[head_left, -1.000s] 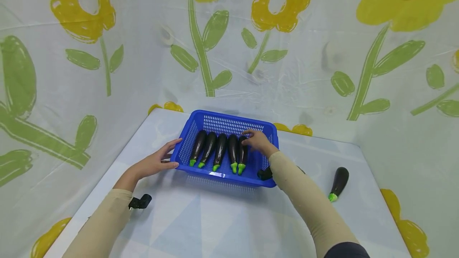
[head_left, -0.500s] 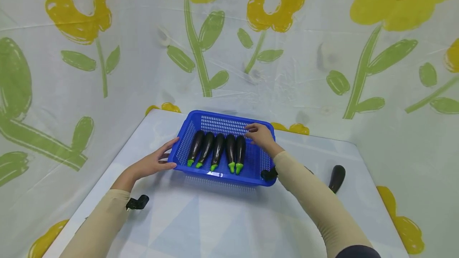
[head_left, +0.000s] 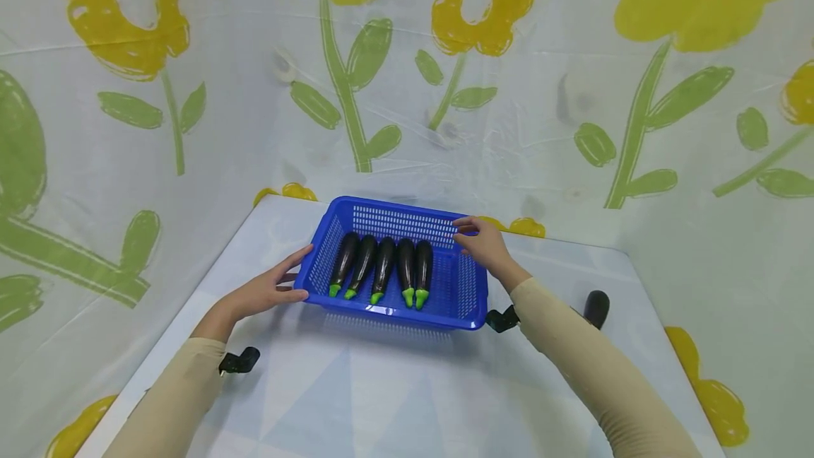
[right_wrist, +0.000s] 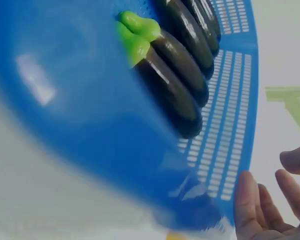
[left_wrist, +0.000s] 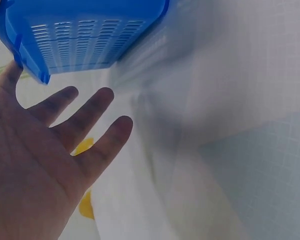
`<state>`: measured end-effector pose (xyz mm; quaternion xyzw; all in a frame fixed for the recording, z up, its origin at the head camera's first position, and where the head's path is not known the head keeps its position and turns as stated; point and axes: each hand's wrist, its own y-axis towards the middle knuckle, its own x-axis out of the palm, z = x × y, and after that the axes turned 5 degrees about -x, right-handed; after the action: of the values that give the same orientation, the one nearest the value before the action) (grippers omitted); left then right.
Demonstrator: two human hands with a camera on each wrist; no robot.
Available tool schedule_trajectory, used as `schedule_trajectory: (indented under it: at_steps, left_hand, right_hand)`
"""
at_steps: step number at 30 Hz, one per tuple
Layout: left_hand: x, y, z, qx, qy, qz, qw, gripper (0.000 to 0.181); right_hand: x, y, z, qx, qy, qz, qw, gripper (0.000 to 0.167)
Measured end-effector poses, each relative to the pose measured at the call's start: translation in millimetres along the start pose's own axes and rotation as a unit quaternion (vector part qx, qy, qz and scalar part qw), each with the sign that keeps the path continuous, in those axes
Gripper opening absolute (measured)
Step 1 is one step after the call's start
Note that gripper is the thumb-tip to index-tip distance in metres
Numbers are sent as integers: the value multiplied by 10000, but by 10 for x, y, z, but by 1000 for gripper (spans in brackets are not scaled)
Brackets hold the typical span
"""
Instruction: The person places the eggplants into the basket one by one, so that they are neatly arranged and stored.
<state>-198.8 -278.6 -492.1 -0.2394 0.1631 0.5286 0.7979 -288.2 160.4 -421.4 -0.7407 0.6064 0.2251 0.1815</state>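
Note:
A blue plastic basket [head_left: 463, 302] with slotted walls stands on the table. Several dark eggplants [head_left: 384, 267] lie side by side in it, their green stem ends toward the front, mostly in the left and middle part. My left hand [head_left: 257, 294] touches the basket's left end with spread, fairly straight fingers, as the left wrist view also shows beneath the basket rim. Over the basket's right back corner hovers my right hand [head_left: 486, 242], fingers loosely bent and holding nothing. Another eggplant [head_left: 596, 308] lies on the table to the right, its lower end hidden behind the right sleeve.
A white and pale blue cloth covers the table [head_left: 356, 401]. Behind and beside it hangs a curtain [head_left: 547, 126] printed with yellow flowers and green leaves. Small black wrist cameras [head_left: 240, 360] sit on both forearms.
My right hand has withdrawn from the rightmost eggplant in the basket, moving right and back toward the rim. The left hand stays at the basket's left end.

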Motion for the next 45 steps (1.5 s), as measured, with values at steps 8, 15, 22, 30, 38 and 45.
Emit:
schedule_trajectory:
  at_steps: [8,15,22,30,38,45]
  left_hand:
    - [-3,-21,-11,48,-93,-70,9999,91]
    - [4,-30,1,-9,-31,-32,10000,91]
    - [10,-11,-7,15,-20,5,10000,91]
    - [15,11,14,64,-5,-23,10000,90]
    - [27,27,30,13,13,-43,10000,90]
    - [48,26,25,-6,-52,-57,10000,90]
  right_hand:
    - [-174,-72,205,124,24,336,9994,39]
    - [-269,-150,371,359,-9,568,9977,42]
    - [-394,-242,510,421,68,654,9969,42]
    - [-508,-329,672,672,-127,803,9944,46]
    - [-634,-450,841,819,-436,821,9923,46]
    - [-758,-608,1035,1025,-388,823,9906,48]
